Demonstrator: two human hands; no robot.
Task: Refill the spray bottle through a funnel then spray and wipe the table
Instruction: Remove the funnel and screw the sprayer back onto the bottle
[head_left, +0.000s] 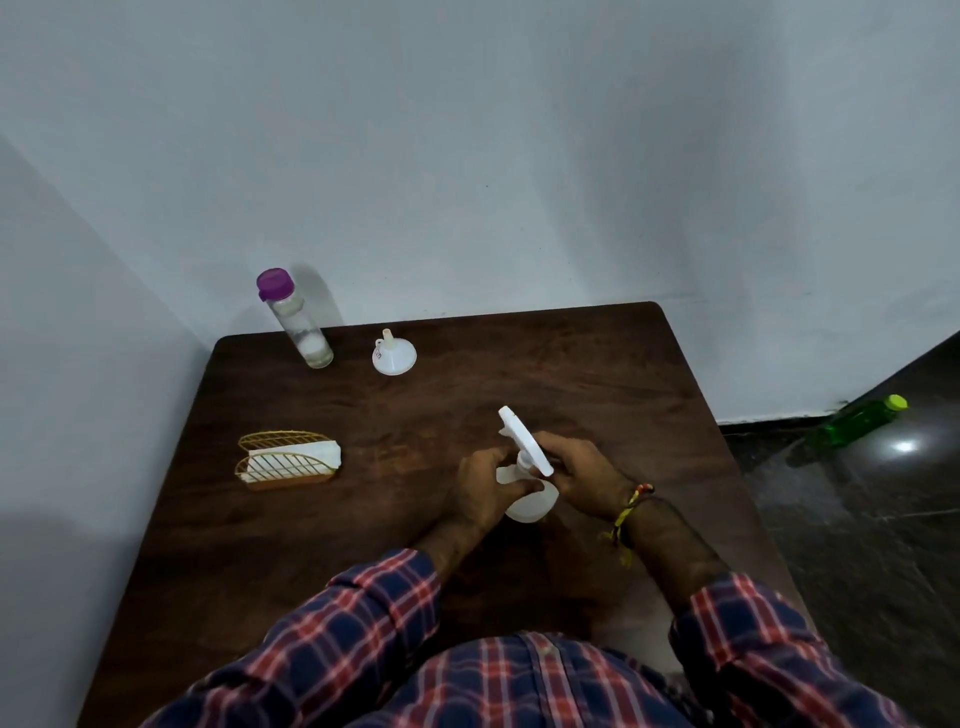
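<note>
Dark table (597, 374): both hands' fingers grip the spray bottle (527, 506) mid-table, edges distant

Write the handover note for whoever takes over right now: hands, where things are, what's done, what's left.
Left hand grips the spray bottle body; right hand grips its spray head, still on the bottle.
Funnel rests wide end down at the table's far edge, beside the capped purple-lid bottle. Tissues sit in the gold holder on the left.
Done: nothing visible yet.
Left: remove head, funnel in, pour, recap, spray, wipe.
</note>
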